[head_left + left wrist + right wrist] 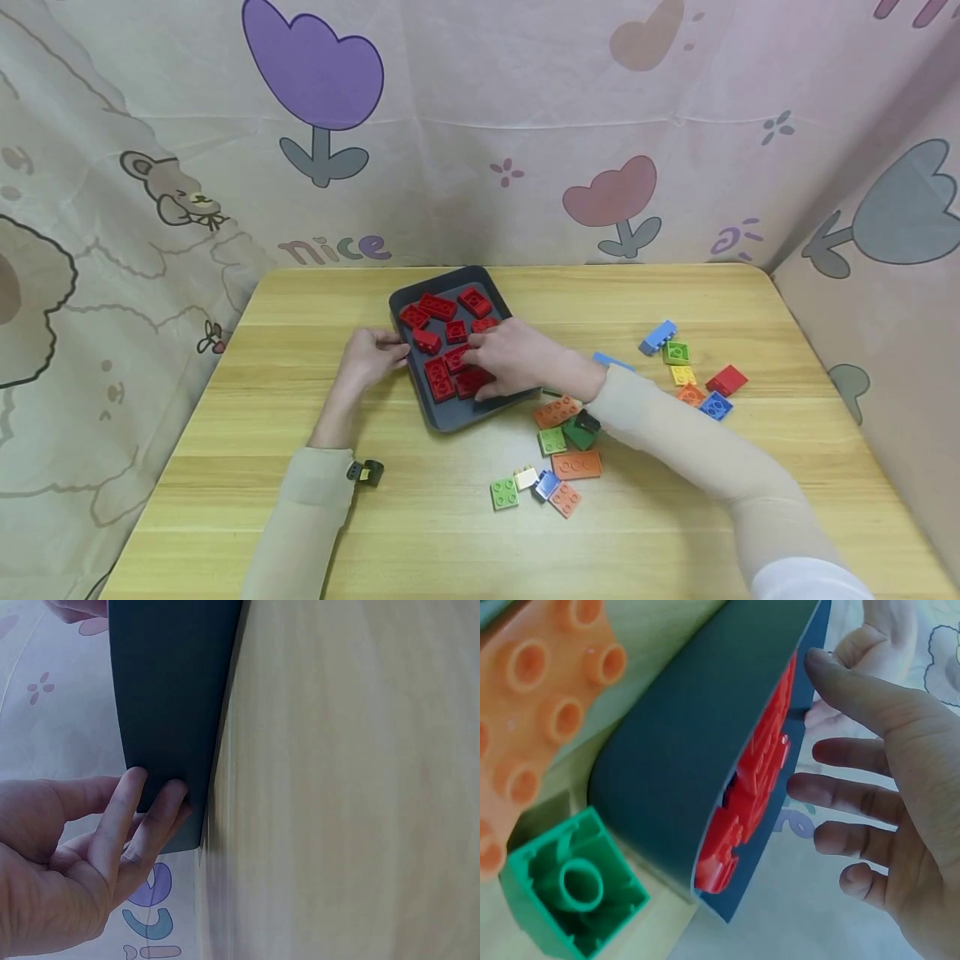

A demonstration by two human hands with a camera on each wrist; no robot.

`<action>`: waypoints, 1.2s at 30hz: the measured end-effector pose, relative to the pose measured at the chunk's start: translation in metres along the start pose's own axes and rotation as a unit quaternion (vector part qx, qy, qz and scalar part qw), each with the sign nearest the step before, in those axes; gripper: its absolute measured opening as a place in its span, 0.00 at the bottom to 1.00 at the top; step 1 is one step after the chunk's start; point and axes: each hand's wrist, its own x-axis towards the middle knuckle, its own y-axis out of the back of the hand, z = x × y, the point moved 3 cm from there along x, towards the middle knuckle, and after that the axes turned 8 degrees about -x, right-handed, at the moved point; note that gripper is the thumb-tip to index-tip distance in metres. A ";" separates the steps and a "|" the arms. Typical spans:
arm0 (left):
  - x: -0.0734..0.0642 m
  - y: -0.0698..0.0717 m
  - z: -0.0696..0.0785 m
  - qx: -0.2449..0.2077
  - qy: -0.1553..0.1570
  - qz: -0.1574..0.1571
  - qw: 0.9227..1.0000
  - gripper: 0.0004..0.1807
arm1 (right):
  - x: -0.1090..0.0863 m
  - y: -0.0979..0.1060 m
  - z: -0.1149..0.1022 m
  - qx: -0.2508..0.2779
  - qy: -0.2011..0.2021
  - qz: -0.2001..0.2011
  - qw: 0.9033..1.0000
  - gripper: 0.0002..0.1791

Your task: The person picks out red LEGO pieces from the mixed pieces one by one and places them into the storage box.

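Observation:
A dark grey tray stands tilted to the left on the table and holds several red toy bricks. My left hand is at its left side. In the left wrist view, extended fingers rest against the tray's outer wall. Over the tray's right side hovers my right hand, hiding some bricks. The right wrist view shows its fingers spread apart, nothing between them, beside the red bricks.
Right of the tray lie an orange brick, a green brick and a light green brick. Farther right are a blue brick and a red brick. A printed cloth hangs behind the table.

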 end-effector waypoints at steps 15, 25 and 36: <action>-0.001 0.000 0.000 0.000 0.005 -0.002 1.000 0.23 | -0.037 0.007 0.026 -0.007 -0.036 0.068 0.997 0.42; 0.001 0.000 0.000 0.003 0.004 -0.001 1.000 0.22 | -0.071 0.003 0.038 0.004 -0.065 0.097 0.993 0.41; 0.001 0.001 0.000 0.006 -0.004 0.004 1.000 0.22 | -0.107 -0.011 0.053 0.029 -0.114 0.112 0.987 0.41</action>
